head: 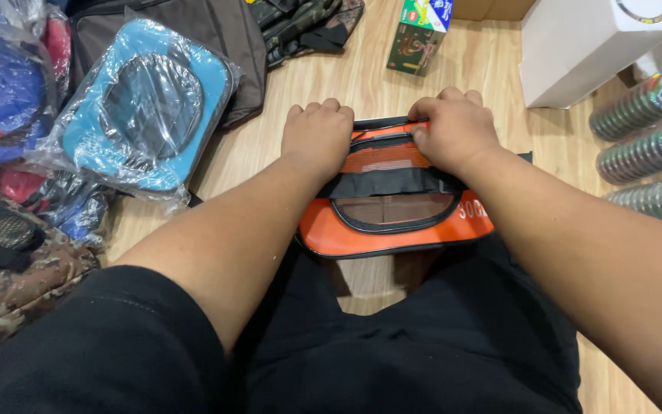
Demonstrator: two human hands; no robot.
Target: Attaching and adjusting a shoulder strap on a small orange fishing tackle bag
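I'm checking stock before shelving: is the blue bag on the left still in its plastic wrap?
Yes, wrapped: the blue bag lies inside clear, crinkled plastic that shines over its dark middle panel and juts past its edges.

Both hands (317,138) (453,126) curled, knuckles up

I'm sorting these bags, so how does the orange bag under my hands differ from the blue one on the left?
The orange bag is unwrapped, while the blue bag sits in clear plastic. The left hand and right hand grip the orange bag's top edge; the blue bag lies untouched. Both have a rounded dark-edged panel on the face.
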